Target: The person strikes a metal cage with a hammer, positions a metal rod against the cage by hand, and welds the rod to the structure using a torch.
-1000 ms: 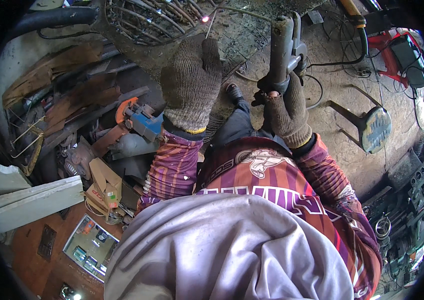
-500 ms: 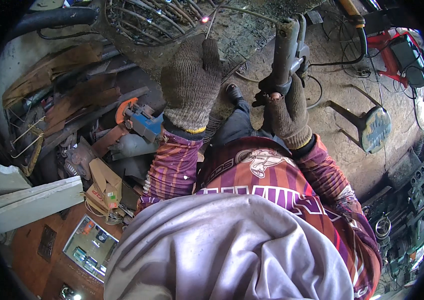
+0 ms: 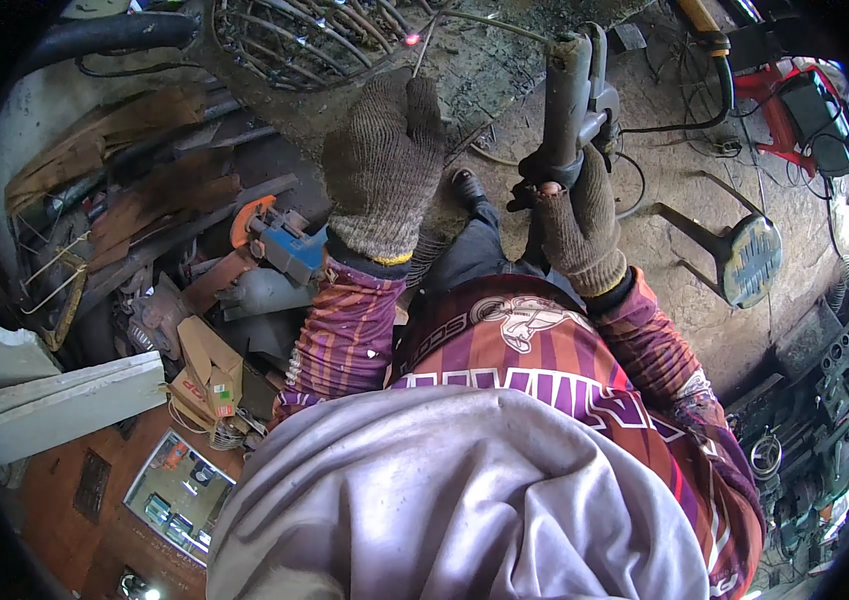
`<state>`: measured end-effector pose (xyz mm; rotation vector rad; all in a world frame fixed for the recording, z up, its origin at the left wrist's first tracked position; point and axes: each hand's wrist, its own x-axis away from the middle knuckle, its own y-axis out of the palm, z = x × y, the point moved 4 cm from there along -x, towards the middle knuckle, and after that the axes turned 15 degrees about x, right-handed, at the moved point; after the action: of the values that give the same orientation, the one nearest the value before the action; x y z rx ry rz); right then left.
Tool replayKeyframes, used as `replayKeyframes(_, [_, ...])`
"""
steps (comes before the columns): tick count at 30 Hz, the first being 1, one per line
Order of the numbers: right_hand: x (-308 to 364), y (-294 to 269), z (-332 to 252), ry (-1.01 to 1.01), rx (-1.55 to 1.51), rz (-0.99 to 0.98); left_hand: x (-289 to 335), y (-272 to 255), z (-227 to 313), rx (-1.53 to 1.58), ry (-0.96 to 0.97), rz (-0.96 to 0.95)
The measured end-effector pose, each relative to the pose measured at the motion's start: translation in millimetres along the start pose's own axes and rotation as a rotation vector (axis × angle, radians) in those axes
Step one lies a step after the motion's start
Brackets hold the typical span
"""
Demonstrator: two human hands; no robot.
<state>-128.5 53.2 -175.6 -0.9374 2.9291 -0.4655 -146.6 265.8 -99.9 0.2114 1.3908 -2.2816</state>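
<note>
1. The right hand [image 3: 579, 215], gloved, is gripping the grey welding holder [image 3: 569, 95] upright over the dirt floor [image 3: 684, 150]; open ground is lying to its right.
2. The left hand [image 3: 384, 165], gloved and flat with fingers spread, is resting against the wire basket [image 3: 289, 40], where a red spark [image 3: 411, 39] is glowing.
3. An angle grinder [image 3: 279, 240], scrap metal [image 3: 124, 200] and a round-seated stool [image 3: 749, 260] are crowding both sides.
4. Since the earlier frame, both hands are staying almost unmoved.
</note>
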Motion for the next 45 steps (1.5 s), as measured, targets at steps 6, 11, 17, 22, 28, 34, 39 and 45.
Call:
replayKeyframes(6, [1,1,-1,-0.009,0.005,0.013,-2,-1,0,0.058,-0.058,-0.051])
replayKeyframes(11, [0,-2,-1,-0.045,0.096,0.026,-3,1,1,0.089,-0.035,-0.017])
replayKeyframes(17, [1,0,0,-0.050,0.154,0.030,-3,0,1,0.057,0.012,0.012])
replayKeyframes(22, [0,0,-3,-0.011,0.103,0.031,-3,-3,3,0.044,-0.091,-0.052])
replayKeyframes(28, [-7,-3,-10,-0.449,0.555,0.164,-1,-5,1,0.164,-0.065,-0.056])
replayKeyframes(34, [2,3,-12,-0.054,-0.139,0.094,-2,-7,1,0.250,-0.092,-0.038])
replayKeyframes(39, [4,4,2,-0.005,-0.258,0.076,-6,-5,5,0.190,-0.061,-0.062])
replayKeyframes(45, [7,5,9,0.024,-0.180,0.045,-3,2,-3,0.146,-0.001,0.004])
